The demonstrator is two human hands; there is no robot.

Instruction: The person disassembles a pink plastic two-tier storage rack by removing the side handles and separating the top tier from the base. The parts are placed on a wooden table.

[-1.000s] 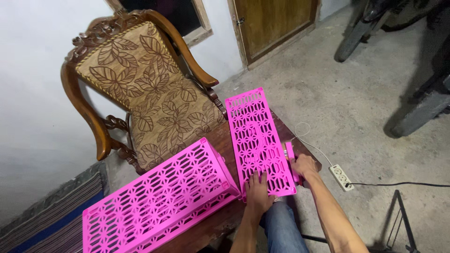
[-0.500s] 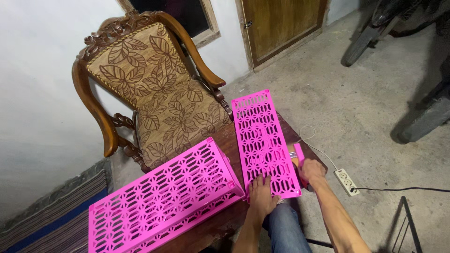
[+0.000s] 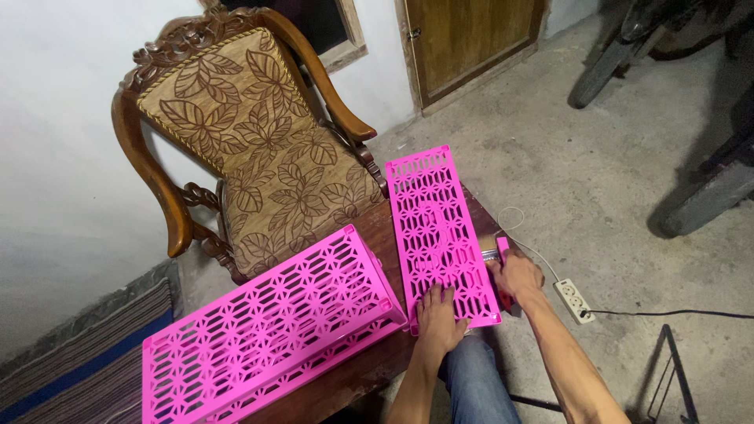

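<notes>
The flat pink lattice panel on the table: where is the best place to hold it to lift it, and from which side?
Probably by its two long edges, from the near short end. The flat pink panel lies flat and long, pointing away; the left hand already presses its near end and the right hand is at its right edge.

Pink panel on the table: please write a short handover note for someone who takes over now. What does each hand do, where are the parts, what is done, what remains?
Left hand: flat on the near end of the pink panel, pressing it to the wooden table.
Right hand: at the panel's right edge, on a small pink part; grip unclear.
Pink shelf: joined panels, lying on the table's left side, untouched.
Done: shelf section put together.
Left: the flat panel is still separate.
</notes>
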